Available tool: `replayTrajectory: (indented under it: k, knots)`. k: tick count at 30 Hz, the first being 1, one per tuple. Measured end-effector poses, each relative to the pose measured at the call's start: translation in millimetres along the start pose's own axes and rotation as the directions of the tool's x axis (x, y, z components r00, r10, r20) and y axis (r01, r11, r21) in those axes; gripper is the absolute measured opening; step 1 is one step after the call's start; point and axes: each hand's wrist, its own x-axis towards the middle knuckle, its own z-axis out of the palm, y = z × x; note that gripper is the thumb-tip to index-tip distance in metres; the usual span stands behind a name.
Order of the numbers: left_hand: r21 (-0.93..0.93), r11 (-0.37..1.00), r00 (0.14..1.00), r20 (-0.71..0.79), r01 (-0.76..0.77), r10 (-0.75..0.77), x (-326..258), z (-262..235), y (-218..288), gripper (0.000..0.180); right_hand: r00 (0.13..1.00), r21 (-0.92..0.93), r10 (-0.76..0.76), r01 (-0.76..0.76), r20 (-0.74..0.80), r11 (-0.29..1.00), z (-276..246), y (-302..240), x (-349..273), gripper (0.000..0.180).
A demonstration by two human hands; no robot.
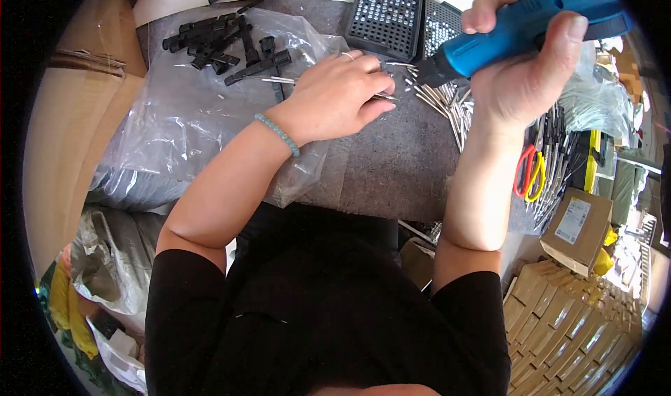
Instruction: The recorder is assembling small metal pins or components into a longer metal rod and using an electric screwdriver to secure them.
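My right hand [521,81] is wrapped round a blue cordless screwdriver [507,27], whose dark nose points left and down toward the table. Close to that nose, my left hand [342,92] is closed, thumb and fingers pinching a thin metal rod [384,97]. Most of what the left hand holds is hidden under the palm. Shiny rods [274,80] stick out on its wrist side, near a black plastic part [260,67]. Many loose thin metal rods [447,106] lie in a heap beneath the screwdriver.
More black parts [206,36] are piled on a clear plastic bag [189,109]. Beyond my hands stands a black perforated tray [386,18] with small silver pieces. Red-and-yellow-handled scissors [530,172] lie at right. Cardboard boxes [574,232] stand at right; a large carton [77,130] is at left.
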Motion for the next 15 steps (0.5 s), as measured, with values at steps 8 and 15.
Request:
replayTrajectory:
  k: [8, 15]
  knots:
    - [0.004, 1.000, 1.000, 0.022, -0.004, 0.004, 3, -2, 0, 0.028, 0.984, -0.704, -0.177, 0.113, -0.017, 0.701, -6, 11, -10, 0.053]
    - [-0.009, 0.999, 0.999, 0.024, -0.045, 0.046, 2, -1, -3, 0.017, 0.959, -0.572, -0.037, 0.199, 0.282, 0.796, -43, -3, -3, 0.081]
